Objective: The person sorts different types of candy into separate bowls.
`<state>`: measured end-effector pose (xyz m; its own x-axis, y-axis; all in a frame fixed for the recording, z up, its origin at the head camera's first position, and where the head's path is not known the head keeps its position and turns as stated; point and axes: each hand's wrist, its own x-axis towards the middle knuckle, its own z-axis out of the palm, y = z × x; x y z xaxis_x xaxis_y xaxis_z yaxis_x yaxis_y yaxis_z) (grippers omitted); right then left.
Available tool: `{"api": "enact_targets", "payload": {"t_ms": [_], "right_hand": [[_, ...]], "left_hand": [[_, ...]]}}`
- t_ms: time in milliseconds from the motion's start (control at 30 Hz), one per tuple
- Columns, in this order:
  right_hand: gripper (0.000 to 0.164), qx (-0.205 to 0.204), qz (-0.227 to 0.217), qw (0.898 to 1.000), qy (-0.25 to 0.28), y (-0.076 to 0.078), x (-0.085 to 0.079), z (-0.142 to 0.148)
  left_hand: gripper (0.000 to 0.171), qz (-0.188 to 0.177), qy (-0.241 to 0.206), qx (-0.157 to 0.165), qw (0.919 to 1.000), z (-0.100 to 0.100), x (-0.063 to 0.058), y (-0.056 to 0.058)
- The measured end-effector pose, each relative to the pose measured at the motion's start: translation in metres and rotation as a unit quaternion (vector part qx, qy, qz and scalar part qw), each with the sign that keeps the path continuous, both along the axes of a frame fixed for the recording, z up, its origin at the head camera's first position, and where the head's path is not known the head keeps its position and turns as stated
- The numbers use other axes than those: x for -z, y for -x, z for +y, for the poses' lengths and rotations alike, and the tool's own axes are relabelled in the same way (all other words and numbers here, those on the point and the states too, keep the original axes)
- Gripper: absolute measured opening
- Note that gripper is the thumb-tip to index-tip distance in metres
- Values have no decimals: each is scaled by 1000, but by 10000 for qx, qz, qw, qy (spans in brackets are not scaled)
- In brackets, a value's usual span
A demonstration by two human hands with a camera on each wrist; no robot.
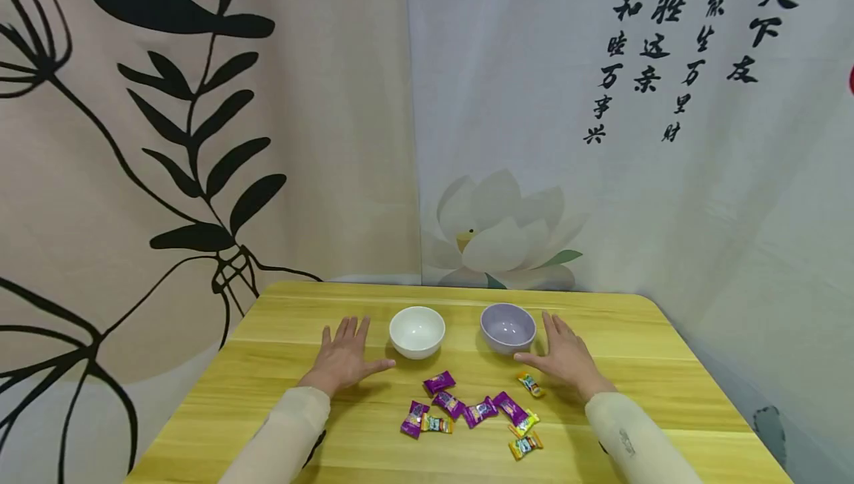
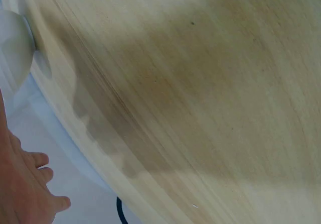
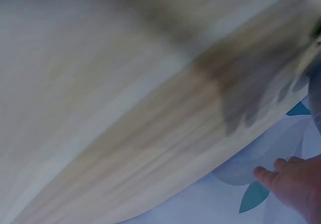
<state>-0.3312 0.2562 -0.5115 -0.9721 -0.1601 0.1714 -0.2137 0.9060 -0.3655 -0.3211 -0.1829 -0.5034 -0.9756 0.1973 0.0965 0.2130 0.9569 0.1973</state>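
My left hand (image 1: 345,359) is spread with straight fingers just left of a white bowl (image 1: 416,350), its thumb pointing toward the bowl's base. My right hand (image 1: 565,354) is likewise spread beside a lavender bowl (image 1: 508,347), the thumb reaching near its front side. Neither hand holds anything. Between the forearms lie several purple-wrapped candies (image 1: 480,411) and several small candies in yellow-and-orange wrappers (image 1: 437,423). In the left wrist view the left hand (image 2: 25,184) shows at the lower left, near the white bowl (image 2: 14,50). The right wrist view catches the right hand (image 3: 296,184) at its lower right corner.
The wooden table (image 1: 280,395) has rounded far corners and stands against hanging printed cloth (image 1: 333,136) with dark leaves, a lotus and Chinese characters. One yellow-wrapped candy (image 1: 531,385) lies close to the right hand; another (image 1: 525,445) lies nearest the front.
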Motion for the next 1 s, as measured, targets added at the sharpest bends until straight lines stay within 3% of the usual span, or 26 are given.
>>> {"api": "enact_targets", "payload": {"t_ms": [233, 533, 1000], "right_hand": [[126, -85, -222, 9995, 227, 14, -4, -13], [132, -123, -829, 9935, 772, 18, -7, -20], [134, -142, -1215, 9818, 1455, 27, -1, -30]], "left_hand": [[114, -26, -52, 37, 10000, 0, -4, -2], [112, -78, 40, 26, 10000, 1, -4, -4], [107, 73, 18, 207, 9998, 1, -8, -14]]}}
